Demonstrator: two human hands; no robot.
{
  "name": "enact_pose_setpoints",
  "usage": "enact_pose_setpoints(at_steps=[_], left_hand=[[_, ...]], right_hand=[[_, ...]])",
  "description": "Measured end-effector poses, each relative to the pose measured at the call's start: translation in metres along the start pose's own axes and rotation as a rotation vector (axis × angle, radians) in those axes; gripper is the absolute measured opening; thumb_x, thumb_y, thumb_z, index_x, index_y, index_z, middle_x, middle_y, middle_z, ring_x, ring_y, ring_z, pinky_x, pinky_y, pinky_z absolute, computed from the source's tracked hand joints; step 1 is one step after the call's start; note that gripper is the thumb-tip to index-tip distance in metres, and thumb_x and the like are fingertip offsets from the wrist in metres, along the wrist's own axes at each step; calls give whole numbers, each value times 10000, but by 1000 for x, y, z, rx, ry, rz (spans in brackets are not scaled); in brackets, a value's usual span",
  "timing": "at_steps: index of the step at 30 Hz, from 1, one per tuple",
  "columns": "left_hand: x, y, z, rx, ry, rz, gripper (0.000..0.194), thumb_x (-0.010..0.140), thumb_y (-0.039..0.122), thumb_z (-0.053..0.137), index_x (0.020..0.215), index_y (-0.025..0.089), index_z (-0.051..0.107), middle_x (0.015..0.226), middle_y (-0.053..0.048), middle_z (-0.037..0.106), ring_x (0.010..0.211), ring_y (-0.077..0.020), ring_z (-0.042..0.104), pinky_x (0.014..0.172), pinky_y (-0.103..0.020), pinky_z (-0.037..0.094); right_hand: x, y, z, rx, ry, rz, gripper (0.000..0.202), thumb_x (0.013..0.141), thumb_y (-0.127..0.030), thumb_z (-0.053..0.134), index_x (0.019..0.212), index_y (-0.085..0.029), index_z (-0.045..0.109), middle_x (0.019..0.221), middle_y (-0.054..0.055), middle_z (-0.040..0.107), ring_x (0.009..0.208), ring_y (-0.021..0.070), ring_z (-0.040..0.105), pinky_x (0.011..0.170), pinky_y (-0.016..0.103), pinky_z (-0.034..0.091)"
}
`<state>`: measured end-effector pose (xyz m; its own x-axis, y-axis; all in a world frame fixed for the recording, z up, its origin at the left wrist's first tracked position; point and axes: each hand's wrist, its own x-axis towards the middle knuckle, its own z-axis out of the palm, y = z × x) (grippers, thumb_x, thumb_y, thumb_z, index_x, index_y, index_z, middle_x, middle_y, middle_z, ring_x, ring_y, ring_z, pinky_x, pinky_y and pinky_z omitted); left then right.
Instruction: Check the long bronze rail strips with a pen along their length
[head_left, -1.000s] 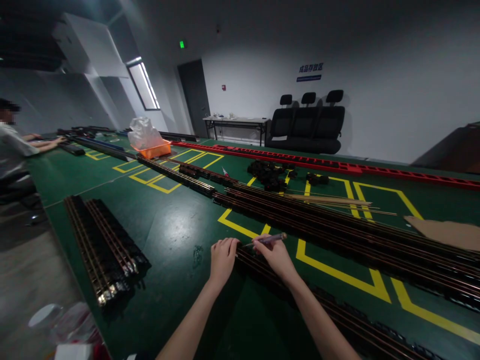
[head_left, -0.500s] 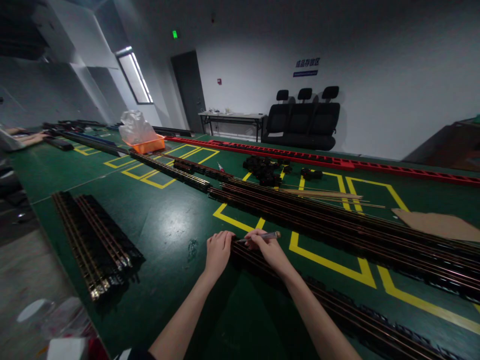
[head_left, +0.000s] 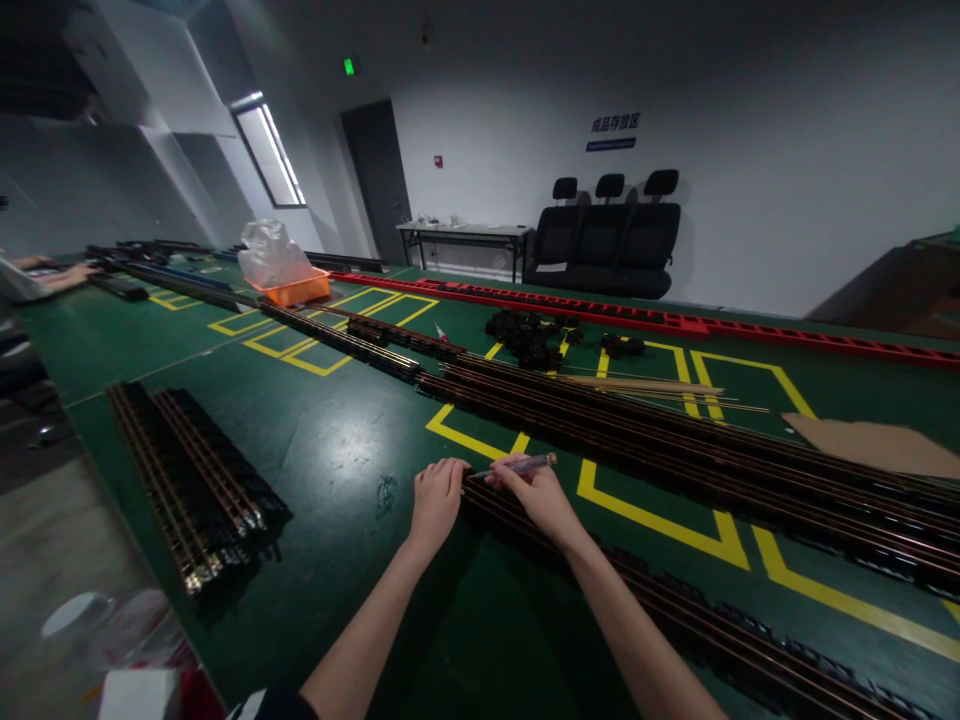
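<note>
Fingers of the right hand pinch a slim, thin-shafted tool, tip toward the left hand, whose fingers lie at the end of a long black strip, grip unclear; coppery lines streak it past the right fingers

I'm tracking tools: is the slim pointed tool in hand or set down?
In hand: the right hand grips the slim tool, its shaft pointing toward the left hand.
</note>
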<state>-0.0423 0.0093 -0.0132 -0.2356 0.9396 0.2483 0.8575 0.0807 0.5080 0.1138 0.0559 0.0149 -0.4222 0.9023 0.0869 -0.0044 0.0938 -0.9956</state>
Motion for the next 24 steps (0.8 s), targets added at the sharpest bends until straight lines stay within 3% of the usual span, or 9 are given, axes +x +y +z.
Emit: enact_pose_setpoints(at_steps=[13, 24], left_hand=[[0, 1, 1, -20, 7, -8, 333, 926, 198, 272, 902, 232, 603, 930, -20, 673, 912, -193, 579, 817, -355, 385], [0, 2, 0, -53, -2, -8, 309, 929, 206, 297, 921, 217, 605, 954, -25, 666, 926, -202, 571, 825, -366, 374]], right_hand=[[-4, -7, -1, -138, 52, 11, 311, 772, -467, 579, 636, -188, 593, 646, 43, 681, 656, 199, 644, 679, 318, 473], [-5, -10, -2, -49, 67, 24, 218, 760, -342, 548, 607, -188, 568, 592, 22, 637, 636, 179, 621, 679, 303, 460]])
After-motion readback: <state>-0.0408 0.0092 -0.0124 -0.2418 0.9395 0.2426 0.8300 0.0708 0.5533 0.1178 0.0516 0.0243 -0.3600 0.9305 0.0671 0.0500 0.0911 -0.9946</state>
